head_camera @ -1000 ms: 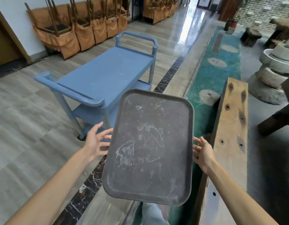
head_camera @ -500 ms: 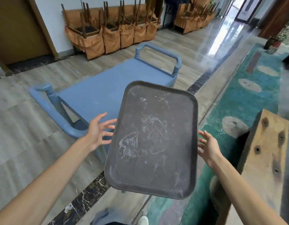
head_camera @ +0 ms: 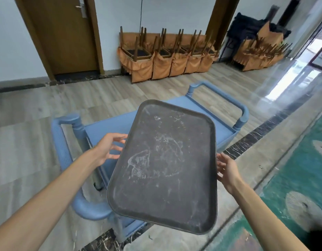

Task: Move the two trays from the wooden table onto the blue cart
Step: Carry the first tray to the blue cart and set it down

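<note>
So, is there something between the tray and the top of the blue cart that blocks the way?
Nothing visible does. The tray, held between the left hand and the right hand, is over the blue cart, whose visible top shelf is bare. The tray hides part of that shelf.

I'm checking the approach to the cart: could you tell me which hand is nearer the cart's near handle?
Left. The left hand is over the cart by its near handle; the right hand is across the tray.
</note>
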The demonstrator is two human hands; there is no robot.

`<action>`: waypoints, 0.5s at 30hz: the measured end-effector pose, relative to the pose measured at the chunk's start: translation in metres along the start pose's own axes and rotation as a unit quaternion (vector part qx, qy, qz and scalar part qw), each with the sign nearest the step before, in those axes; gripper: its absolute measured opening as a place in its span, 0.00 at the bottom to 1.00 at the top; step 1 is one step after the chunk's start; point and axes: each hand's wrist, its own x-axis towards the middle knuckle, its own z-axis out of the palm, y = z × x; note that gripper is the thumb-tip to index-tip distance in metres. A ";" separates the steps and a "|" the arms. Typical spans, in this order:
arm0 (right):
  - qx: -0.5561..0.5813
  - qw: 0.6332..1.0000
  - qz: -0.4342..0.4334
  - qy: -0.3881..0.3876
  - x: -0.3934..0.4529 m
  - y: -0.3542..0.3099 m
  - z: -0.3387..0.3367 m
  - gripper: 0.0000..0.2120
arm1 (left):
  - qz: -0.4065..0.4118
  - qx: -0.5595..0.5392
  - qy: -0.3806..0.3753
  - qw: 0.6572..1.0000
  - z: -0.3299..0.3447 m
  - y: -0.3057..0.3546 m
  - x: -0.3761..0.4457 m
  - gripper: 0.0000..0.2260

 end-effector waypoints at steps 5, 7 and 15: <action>-0.081 0.996 0.011 -0.038 0.067 -0.023 0.078 0.13 | -0.004 0.023 0.067 0.998 -0.040 0.002 0.044 0.11; -0.106 0.993 0.019 -0.049 0.085 -0.025 0.108 0.13 | -0.019 0.016 0.098 0.995 -0.056 0.000 0.056 0.15; -0.187 0.974 0.035 -0.119 0.138 -0.023 0.191 0.14 | -0.058 -0.009 0.214 0.975 -0.103 -0.023 0.088 0.22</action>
